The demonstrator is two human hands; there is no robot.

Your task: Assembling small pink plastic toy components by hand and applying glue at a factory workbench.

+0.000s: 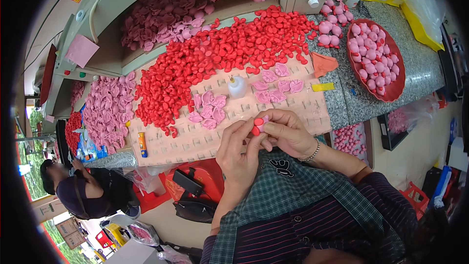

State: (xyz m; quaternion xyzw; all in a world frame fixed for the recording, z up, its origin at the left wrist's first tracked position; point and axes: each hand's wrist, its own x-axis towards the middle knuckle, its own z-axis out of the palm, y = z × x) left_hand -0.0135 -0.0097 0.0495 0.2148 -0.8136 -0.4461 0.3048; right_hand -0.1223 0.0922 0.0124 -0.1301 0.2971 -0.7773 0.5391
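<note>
The granite bench (420, 71) carries a pale pink mat (305, 117), and across its far side spreads a heap of loose red parts (234, 44), with a heap of pink shells (110, 112) to the left; judging by these stocks, much is left to do. A red bowl (401, 82) at the right is well filled with pink-and-red figures (373, 58), which look like the finished share, or at least pieces further along. Nearer, a right cluster of shells (278, 88) and a left cluster of shells (207, 110) lie set out, apparently untreated. The left hand (239, 154) and right hand (288, 134) both pinch one small pink-and-red piece (259, 125) by the fingertips, just above the mat's near edge and in front of the person's chest; it seems partway through joining. For room, the widest bare granite lies around the bowl's right side and below it, while the mat's front strip is uncovered from the orange tube (142, 144) to the hands. The tightest spot is the gap between the two clusters, where a white bottle (237, 87) stands close to the red heap and could be knocked on a careless reach
</note>
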